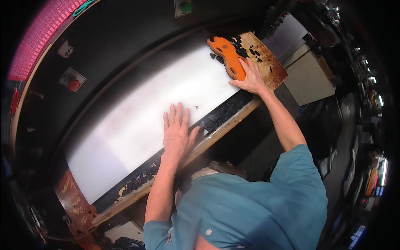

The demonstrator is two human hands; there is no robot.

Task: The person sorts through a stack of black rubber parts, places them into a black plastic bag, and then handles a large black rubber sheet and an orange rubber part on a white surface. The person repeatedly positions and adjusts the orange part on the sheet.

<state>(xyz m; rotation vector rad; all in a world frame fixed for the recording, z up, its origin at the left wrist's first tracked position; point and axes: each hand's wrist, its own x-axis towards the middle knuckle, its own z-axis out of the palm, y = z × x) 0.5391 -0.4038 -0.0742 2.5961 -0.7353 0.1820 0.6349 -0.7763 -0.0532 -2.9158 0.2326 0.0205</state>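
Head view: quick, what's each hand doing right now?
Left hand: open, palm down on the white board.
Right hand: touching the orange piece; whether its grip is closed cannot be told.

The right hand (252, 80) covered part of the orange form (226, 53), so its edge there could not be seen. The palm of the left hand (176, 135), turned downward, was hidden from the camera. The pink basket (41, 37) was cut off at the view's top, and the blue shirt (258, 204) at its bottom. The dark chip (196, 107) on the white board (146, 116) was too small to identify; the far-right lights (380, 100) were blurred.
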